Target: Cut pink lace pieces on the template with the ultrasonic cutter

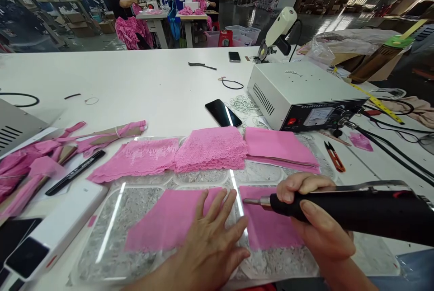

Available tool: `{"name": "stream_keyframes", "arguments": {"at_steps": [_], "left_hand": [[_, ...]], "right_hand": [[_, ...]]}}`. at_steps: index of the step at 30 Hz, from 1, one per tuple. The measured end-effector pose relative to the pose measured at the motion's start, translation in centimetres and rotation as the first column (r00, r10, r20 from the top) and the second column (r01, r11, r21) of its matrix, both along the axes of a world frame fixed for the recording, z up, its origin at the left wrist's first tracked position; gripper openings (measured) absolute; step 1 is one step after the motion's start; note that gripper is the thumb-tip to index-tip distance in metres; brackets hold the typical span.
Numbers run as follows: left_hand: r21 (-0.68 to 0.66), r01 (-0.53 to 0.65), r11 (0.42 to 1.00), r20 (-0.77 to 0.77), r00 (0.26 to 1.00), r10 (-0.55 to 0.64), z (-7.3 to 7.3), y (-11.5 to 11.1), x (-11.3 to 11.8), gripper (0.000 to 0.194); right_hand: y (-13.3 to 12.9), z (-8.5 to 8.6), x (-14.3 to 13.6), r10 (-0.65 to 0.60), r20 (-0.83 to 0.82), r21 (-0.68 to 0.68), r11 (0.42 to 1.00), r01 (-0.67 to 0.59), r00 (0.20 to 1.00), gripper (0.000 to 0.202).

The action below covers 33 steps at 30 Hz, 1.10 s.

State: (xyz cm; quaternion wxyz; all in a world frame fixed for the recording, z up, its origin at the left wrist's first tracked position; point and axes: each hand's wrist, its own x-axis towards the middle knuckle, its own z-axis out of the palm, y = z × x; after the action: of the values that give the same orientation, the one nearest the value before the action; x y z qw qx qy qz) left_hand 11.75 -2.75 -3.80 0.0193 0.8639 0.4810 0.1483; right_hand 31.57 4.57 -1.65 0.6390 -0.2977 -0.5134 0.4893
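In the head view, we find the left hand [210,237] at lower center, palm down, fingers spread, resting partly on the left pink cloth piece [162,218] and pinching nothing. The right hand [322,223], at lower right, is wrapped around a black pen-like tool [356,209], fingers closed on its front end. The tool's metal tip [252,201] points left, over the upper left part of the right pink cloth piece [267,232]; whether it touches the cloth, we cannot tell. Both pieces lie flat on a clear sheet [98,237], apart, with no join seen between them. Behind them, across the middle of the frame, sit two lace piles [142,157] [212,148] and a plain cloth pile [278,144]. We judge that these two pieces are laid out and the tool brought to them, with any work on them at an early stage; whether the piles are finished, we cannot confirm. We also note a metal box [291,78] at upper right and orange snips [335,157] below it.
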Motion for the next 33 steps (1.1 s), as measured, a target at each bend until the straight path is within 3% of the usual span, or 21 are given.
{"name": "stream_keyframes", "arguments": {"at_steps": [11,26,29,31,33], "left_hand": [[-0.123,0.082,0.989,0.065,0.995,-0.074,0.2,-0.7,-0.4,0.046],[-0.203,0.072,0.976,0.073,0.996,-0.058,0.3,-0.7,-0.4,0.051],[-0.194,0.084,0.977,0.061,0.995,-0.074,0.9,-0.3,-0.7,0.05],[-0.16,0.094,0.983,0.056,0.995,-0.086,1.4,0.4,-0.9,0.038],[-0.115,0.121,0.986,0.07,0.991,-0.113,1.9,1.6,-0.8,0.027]], "right_hand": [[-1.8,0.0,1.9,0.066,-0.059,-0.079,0.994,-0.07,0.996,0.009],[-1.8,0.1,1.2,0.086,-0.018,-0.083,0.993,-0.087,0.996,0.008],[-1.5,0.3,1.7,-0.011,-0.046,-0.101,0.995,0.007,0.999,0.012],[-1.0,0.5,2.8,-0.162,-0.115,-0.114,0.982,0.149,0.98,0.011],[-0.3,0.7,4.4,-0.352,-0.19,-0.144,0.933,0.329,0.916,0.01]]}}
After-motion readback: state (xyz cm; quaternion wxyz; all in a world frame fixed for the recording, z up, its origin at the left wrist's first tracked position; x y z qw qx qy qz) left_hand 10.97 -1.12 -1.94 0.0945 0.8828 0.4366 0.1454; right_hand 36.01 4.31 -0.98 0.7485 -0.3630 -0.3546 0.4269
